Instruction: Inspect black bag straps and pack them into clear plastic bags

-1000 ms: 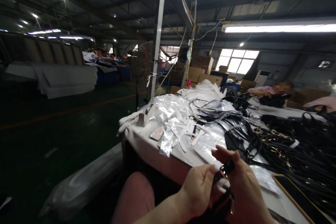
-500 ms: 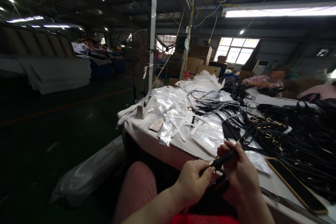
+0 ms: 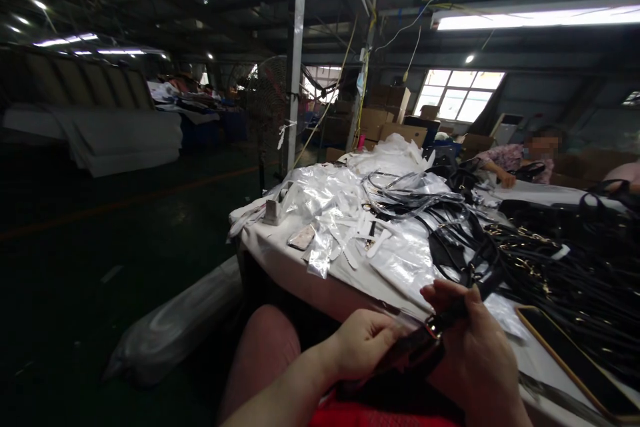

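Note:
A black strap [image 3: 410,345] with a small shiny metal buckle [image 3: 433,326] stretches between my hands, over my lap at the table's front edge. My left hand [image 3: 364,345] is closed on its near end, thumb pressed against the fingers. Farther along, beyond the buckle, my right hand [image 3: 484,359] has the strap between its thumb and curled fingers. Part of the strap is hidden by the right hand. More black straps [image 3: 537,287] with gold-coloured hardware lie heaped to the right, and clear plastic bags [image 3: 325,193] cover the table ahead.
A phone in a yellow-edged case [image 3: 575,360] lies by my right hand. A patterned phone-like item [image 3: 301,237] and a small block [image 3: 272,213] sit near the left edge. A metal post [image 3: 297,60] rises behind the table. Another person [image 3: 520,160] works across it.
My hands have moved slightly right and down, and the left has slid away from the buckle, leaving more strap showing between them. The person across has reached a hand onto the table.

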Motion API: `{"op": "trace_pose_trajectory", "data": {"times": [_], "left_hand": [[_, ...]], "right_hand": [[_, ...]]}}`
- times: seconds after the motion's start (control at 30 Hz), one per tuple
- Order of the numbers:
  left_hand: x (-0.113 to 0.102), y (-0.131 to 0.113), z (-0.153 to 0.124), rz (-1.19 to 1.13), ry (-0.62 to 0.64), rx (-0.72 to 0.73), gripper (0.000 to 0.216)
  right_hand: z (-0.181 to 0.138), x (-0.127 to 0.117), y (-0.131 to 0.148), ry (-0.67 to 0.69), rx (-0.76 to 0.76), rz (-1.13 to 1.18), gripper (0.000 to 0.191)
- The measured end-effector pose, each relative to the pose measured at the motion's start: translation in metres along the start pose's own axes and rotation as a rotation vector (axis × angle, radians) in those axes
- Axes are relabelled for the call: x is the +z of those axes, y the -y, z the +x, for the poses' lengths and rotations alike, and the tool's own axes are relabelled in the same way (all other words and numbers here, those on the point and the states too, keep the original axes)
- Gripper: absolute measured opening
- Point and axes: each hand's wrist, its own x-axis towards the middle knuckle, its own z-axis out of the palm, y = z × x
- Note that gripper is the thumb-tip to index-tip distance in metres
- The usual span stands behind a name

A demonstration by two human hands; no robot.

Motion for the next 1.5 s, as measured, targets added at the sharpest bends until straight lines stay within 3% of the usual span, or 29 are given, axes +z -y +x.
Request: {"op": "trace_pose_trajectory", "data": {"times": [0.37,0.53,0.77,1.0,1.1,1.27,1.5], "left_hand": [[0.014,-0.015,-0.005,0.225,0.027,0.089,0.075],[0.018,-0.034,-0.002,0.145,0.048,0.127,0.073],[0.019,-0.059,0.017,0.055,-0.069,0.200,0.068],[0.017,-0.085,0.052,-0.081,-0.069,0.270,0.071],[0.017,-0.093,0.059,-0.066,-0.125,0.310,0.070],[0.012,-0.098,0.065,0.127,-0.288,0.398,0.063],[0.014,-0.102,0.085,0.053,-0.313,0.340,0.070]], "right_hand": [[-0.007,-0.007,0.007,0.061,-0.089,-0.295,0.050],[-0.005,0.008,0.030,0.225,-0.130,-0.421,0.047],[0.017,0.013,0.058,0.395,-0.450,-0.600,0.046],[0.017,0.034,0.075,0.606,-0.232,-0.636,0.059],[0.025,0.044,0.089,0.539,-0.252,-0.601,0.063],[0.051,0.052,0.124,0.260,-0.201,-0.324,0.060],[0.060,0.059,0.144,0.390,-0.491,-0.573,0.057]]}}
